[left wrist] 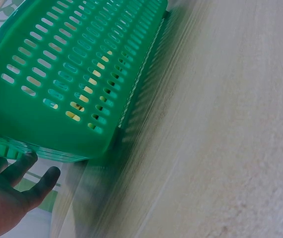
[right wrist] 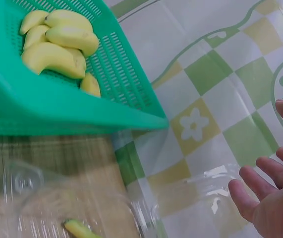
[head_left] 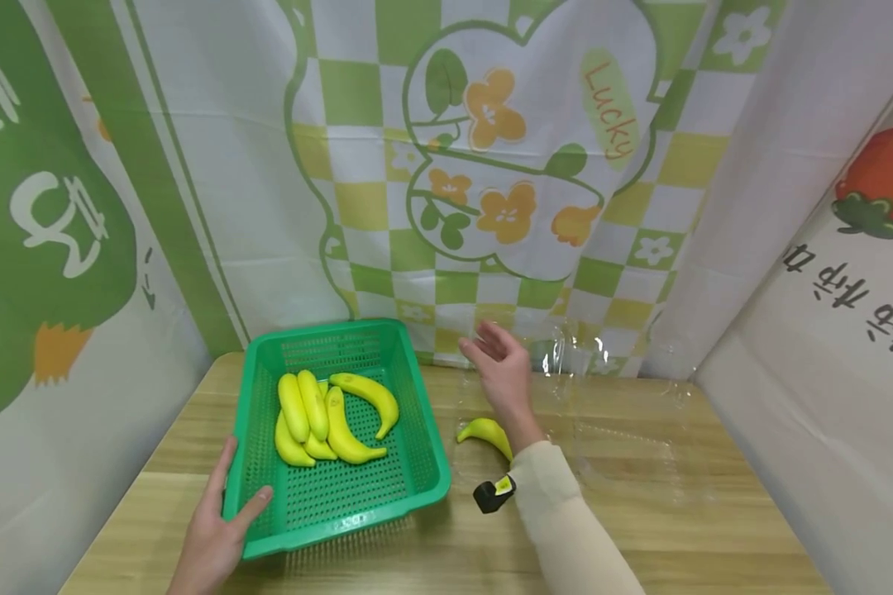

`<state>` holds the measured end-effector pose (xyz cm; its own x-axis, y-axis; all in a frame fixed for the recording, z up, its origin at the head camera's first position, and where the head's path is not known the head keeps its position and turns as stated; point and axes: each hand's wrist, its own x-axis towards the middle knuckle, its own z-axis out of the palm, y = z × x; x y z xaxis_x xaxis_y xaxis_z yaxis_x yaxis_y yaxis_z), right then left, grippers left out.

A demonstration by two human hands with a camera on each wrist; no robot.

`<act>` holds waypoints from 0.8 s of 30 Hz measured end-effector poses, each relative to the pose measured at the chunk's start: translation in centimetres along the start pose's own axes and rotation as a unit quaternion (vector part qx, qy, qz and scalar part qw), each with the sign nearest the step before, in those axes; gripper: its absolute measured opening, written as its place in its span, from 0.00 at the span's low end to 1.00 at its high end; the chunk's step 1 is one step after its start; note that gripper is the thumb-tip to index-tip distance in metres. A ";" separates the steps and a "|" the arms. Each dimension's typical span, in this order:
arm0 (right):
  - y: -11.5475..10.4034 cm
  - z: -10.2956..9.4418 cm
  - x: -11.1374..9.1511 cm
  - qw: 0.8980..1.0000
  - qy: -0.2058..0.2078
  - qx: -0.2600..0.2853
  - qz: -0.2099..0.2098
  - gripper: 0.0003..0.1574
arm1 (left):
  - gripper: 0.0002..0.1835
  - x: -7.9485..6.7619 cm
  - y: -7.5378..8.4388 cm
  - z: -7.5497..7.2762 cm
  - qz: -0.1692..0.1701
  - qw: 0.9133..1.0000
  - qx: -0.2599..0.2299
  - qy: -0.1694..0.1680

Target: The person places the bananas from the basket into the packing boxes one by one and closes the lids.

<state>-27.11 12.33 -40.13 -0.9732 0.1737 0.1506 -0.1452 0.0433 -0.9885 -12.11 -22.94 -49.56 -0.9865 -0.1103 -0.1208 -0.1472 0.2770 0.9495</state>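
A green plastic basket (head_left: 351, 516) holds several yellow bananas (head_left: 347, 430). My left hand (head_left: 212, 529) is at its left rim, with the thumb over the rim and the fingers outside; in the left wrist view some of the fingers (left wrist: 42, 186) show beside the basket's corner. My right hand (head_left: 502, 372) is raised to the right of the basket, its fingers apart and holding nothing. Below it, one more banana (head_left: 484, 431) lies in a clear plastic container (head_left: 625, 450); the right forearm hides part of this banana.
The clear container's raised part (head_left: 565, 351) stands against the patterned cloth (head_left: 372, 215) behind the wooden table (head_left: 446, 554). Printed cloth walls close off the left and right sides. A black device (head_left: 494, 494) is worn on the right wrist.
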 end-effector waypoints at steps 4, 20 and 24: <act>-0.1 0.8 0.1 1.000 -0.003 0.005 -0.004 0.37 | 0.54 0.0 0.0 -0.1 -0.003 1.000 0.002 -0.001; -0.3 2.9 0.3 1.000 -0.020 0.019 -0.003 0.36 | 0.54 0.2 0.0 -0.1 -0.019 1.000 0.019 -0.004; -0.3 3.5 0.2 1.000 -0.019 0.011 -0.003 0.35 | 0.54 0.3 0.0 -0.1 -0.023 1.000 0.021 -0.004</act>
<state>-27.90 8.95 -39.85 -0.9782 0.1360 0.1567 -0.1551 0.0228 -0.9876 -12.37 -23.03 -49.53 -0.9792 -0.1154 -0.1670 -0.1953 0.3110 0.9301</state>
